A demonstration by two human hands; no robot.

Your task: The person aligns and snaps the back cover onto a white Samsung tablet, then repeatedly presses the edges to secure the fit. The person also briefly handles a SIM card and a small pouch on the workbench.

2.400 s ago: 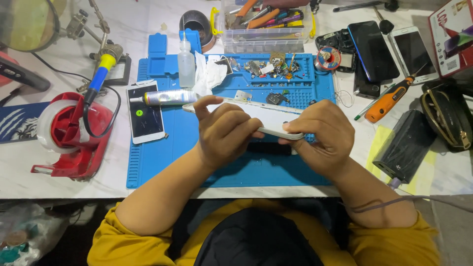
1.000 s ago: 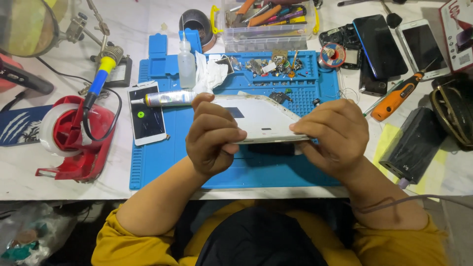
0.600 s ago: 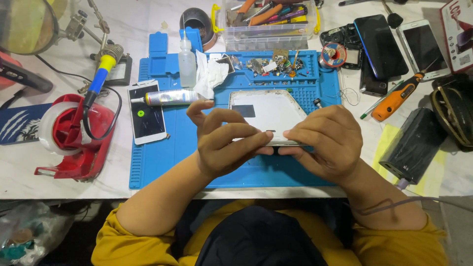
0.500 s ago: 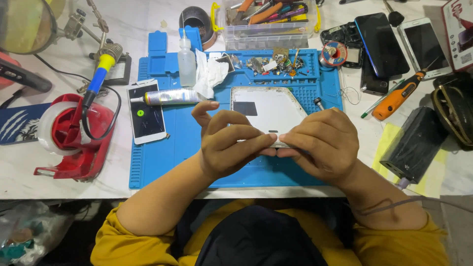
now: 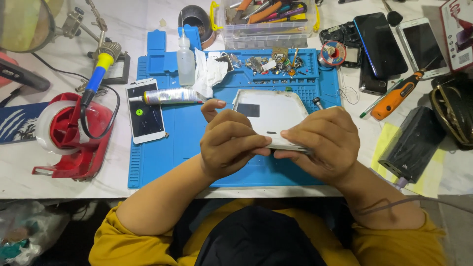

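White phone on the left edge of the blue mat: dark screen with a small green dot, lying flat. Just right of it, a silver glue tube with a printed label, lying crosswise. Far right: a dark-screened phone and, beside it, a white-framed phone, both face up. Far right corner: red and white box, partly cut off. Right, near: black rectangular pack on yellow paper.

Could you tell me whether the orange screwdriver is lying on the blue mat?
No, the orange screwdriver lies on the white tabletop, right of the blue mat.
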